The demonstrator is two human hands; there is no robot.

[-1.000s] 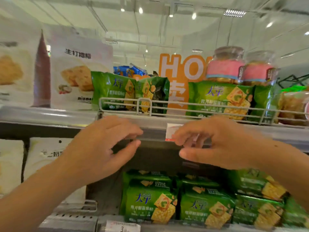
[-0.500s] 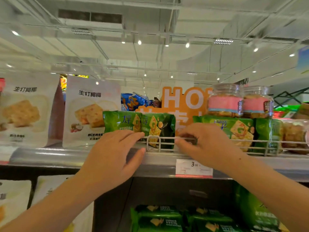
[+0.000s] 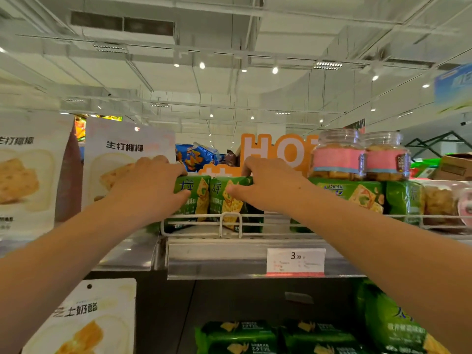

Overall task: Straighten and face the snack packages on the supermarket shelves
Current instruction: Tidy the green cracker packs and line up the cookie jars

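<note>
**Currently: both hands gripping cracker packs on the upper shelf**

The left hand [image 3: 150, 186] is curling its grip over one glossy green cracker pack [image 3: 198, 198]. The right hand [image 3: 268, 186] is clasping the neighbouring green pack [image 3: 226, 200]. Both rectangular foil packs are standing upright, touching, behind the white wire rail [image 3: 255, 223] on the metal shelf [image 3: 217, 259].

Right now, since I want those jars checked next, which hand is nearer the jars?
Right. The right hand grips a green pack just left of the jars; the left hand is farther left.
</note>
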